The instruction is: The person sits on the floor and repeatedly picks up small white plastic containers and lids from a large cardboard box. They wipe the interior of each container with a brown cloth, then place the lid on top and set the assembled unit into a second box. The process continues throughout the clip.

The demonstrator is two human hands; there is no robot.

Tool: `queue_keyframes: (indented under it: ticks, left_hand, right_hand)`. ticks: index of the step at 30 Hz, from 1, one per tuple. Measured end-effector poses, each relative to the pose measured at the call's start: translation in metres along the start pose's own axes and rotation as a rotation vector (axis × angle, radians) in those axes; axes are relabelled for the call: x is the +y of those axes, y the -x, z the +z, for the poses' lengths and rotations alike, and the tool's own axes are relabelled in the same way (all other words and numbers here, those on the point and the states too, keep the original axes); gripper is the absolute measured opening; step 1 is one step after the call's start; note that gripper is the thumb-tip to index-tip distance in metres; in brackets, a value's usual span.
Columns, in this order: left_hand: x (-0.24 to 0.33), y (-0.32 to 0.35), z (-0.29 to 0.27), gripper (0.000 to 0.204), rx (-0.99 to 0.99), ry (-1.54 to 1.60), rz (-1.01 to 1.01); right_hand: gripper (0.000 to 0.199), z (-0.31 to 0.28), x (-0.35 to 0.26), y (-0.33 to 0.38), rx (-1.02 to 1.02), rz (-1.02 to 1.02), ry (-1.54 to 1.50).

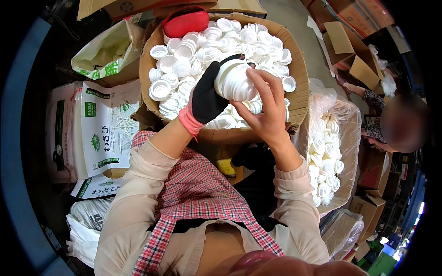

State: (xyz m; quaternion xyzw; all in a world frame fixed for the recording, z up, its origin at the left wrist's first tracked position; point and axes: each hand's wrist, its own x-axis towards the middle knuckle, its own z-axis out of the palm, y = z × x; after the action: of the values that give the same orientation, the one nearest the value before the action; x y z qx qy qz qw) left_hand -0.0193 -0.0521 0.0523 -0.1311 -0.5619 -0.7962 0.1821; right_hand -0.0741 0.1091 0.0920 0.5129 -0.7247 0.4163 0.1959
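Checked apron [198, 193] nearest, one, over lap. Two hands raised above one round cardboard box [299, 87]. Left hand [209, 96], black glove with pink cuff, grip clamped round side of one stack of white caps [232, 80]. Right hand [267, 108], bare, fingers closed on same stack from right. Stack held over box centre, tilted. Loose white caps [184, 55] fill box, too many to count. One red pouch [186, 22] at box far rim. One clear bag of stacked caps [327, 156] touching box right edge. Little free room round box.
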Motion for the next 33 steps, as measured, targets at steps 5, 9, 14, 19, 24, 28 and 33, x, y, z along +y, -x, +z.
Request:
queue_keyframes:
  ticks: [5,9,14,19,24,28,33]
  left_hand:
    - [0.008,0.002,-0.002,0.058,-0.042,-0.728,0.315]
    - [0.011,0.003,0.0,0.058,-0.018,-0.675,0.275]
    - [0.012,0.003,0.0,0.058,-0.019,-0.684,0.287]
    - [-0.003,0.011,-0.009,0.057,0.025,-0.311,0.117]
    - [0.008,0.005,0.004,0.061,0.049,0.106,-0.274]
    - [0.009,-0.001,0.014,0.066,-0.011,0.04,-0.2]
    - [-0.003,0.006,0.026,0.073,-0.055,-0.049,-0.15]
  right_hand:
    - [0.066,0.004,-0.002,0.0,0.003,-0.005,0.028]
    - [0.065,0.006,-0.001,0.001,0.007,-0.015,0.026]
    - [0.066,0.005,-0.001,0.0,0.001,-0.024,0.035]
    - [0.066,0.005,-0.002,0.001,0.004,-0.019,0.029]
    - [0.062,0.001,0.002,0.002,-0.043,0.027,-0.001]
    - [0.05,0.007,0.007,0.0,0.196,0.396,-0.611]
    - [0.057,0.019,-0.001,-0.007,0.261,0.755,-0.556]
